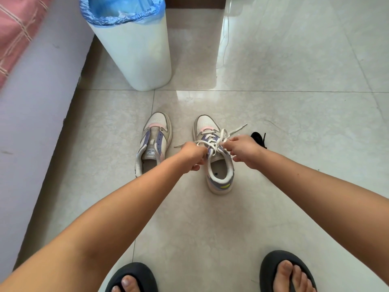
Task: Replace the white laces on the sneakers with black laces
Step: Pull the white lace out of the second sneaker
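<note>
My left hand (192,153) has its fingers curled tight around a strand of the white lace (212,144), pinching it just left of the right sneaker (216,163). My right hand (245,150) pinches another strand of the same lace between thumb and fingertips on the other side of that shoe, with the remaining fingers loosely bent below. Between my two hands the lace crosses over the tongue in loose loops; it still runs through the front eyelets, and its free ends stick out, one toward the upper right and one to the left past my left hand.

The right sneaker stands upright on the tiled floor (294,102), toe pointing away from me. The left sneaker (154,142) sits just beside it to the left, apart from it, and carries no lace that I can see; its tongue is bare. A black lace (259,138) lies bunched on the floor just beyond my right hand, partly hidden by it.

Farther off, a white bin (134,53) with a blue liner stands on the floor behind the left sneaker. My feet in dark sandals (273,268) show at the bottom edge
</note>
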